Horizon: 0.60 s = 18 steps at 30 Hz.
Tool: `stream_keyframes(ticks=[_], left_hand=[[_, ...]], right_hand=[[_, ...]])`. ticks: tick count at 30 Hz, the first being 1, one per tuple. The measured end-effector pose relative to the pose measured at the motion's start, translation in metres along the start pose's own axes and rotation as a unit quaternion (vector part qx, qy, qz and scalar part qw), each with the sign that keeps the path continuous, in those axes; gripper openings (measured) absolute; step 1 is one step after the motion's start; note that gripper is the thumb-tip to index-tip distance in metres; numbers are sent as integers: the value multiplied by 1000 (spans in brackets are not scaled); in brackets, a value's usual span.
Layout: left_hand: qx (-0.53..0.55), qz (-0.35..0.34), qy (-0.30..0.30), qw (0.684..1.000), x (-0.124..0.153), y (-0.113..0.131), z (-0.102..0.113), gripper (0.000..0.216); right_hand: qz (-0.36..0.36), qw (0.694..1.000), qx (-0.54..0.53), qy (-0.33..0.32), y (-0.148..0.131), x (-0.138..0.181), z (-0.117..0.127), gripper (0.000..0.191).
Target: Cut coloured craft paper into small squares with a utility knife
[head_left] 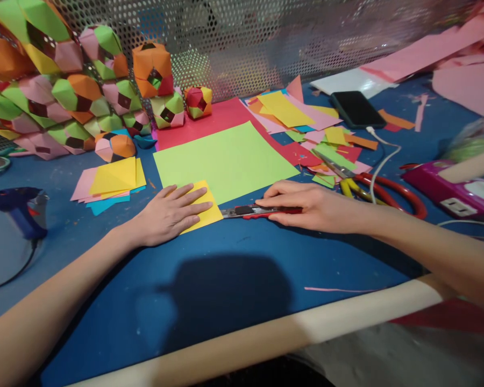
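At the centre of the frame the left hand (pixel 167 212) lies flat, fingers spread, pressing a yellow paper (pixel 210 214) onto the blue bench (pixel 226 258). Just right of it, the right hand (pixel 310 207) is closed around a red knife (pixel 242 211) whose tip meets the paper's right corner. A green sheet (pixel 226 158) lies just above. Scissors (pixel 387 192) lie at right, and folded paper cubes (pixel 64 97) are stacked at upper left.
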<state>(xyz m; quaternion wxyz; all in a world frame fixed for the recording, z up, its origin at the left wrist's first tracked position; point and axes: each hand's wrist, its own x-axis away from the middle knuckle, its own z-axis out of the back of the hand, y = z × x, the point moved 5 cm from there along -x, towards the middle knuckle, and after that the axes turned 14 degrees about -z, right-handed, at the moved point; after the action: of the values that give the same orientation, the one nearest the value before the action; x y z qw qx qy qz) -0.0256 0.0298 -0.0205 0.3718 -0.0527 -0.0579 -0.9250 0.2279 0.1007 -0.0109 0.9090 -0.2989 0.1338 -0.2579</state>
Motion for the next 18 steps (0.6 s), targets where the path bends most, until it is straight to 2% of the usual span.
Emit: stream_keyframes(ticks=[18], left_hand=[[4, -3, 1, 1000, 0, 1, 2, 52]], right_hand=[[-12, 1000, -1, 4, 1, 5, 3, 35]])
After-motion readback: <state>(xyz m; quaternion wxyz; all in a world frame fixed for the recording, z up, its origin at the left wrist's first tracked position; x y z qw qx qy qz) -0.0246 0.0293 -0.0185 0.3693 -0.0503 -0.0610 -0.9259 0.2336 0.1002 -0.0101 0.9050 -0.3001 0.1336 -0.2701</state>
